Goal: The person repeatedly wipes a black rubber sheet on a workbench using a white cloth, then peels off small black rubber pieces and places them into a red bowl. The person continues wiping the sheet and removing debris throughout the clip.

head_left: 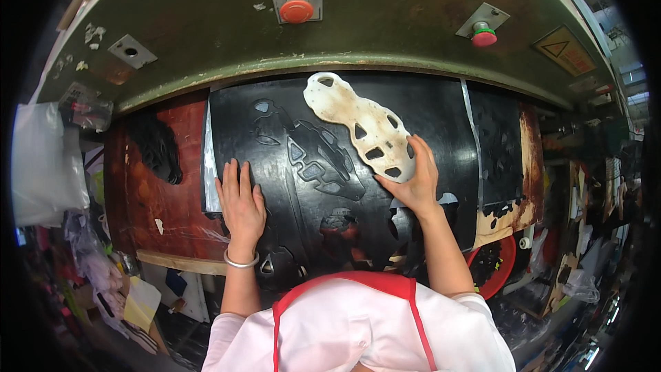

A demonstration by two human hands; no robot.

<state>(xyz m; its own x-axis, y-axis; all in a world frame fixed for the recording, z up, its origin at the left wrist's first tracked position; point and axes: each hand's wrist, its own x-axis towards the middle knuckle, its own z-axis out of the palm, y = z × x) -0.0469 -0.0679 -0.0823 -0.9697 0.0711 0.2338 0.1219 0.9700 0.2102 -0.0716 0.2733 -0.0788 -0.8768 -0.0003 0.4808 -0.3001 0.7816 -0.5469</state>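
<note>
A black rubber-like sheet (441, 117) lies across the work surface below a green machine front. On it, right of the middle, rests a white sole-shaped plate (372, 120) with several cut-out holes and brownish stains. My right hand (418, 182) grips the near end of this plate, thumb on one side and fingers on the other. My left hand (241, 210), with a bangle at the wrist, lies flat on the left part of the sheet, fingers stretched out and holding nothing. Between my hands a sole-shaped outline with small openings (323, 162) is cut into the sheet.
The green machine front (385, 27) carries a red push button (297, 10) and another red button with a green ring (484, 36). Dark cut pieces (155, 148) lie on the reddish board at left. At lower right is a red tub (507, 269) with scraps.
</note>
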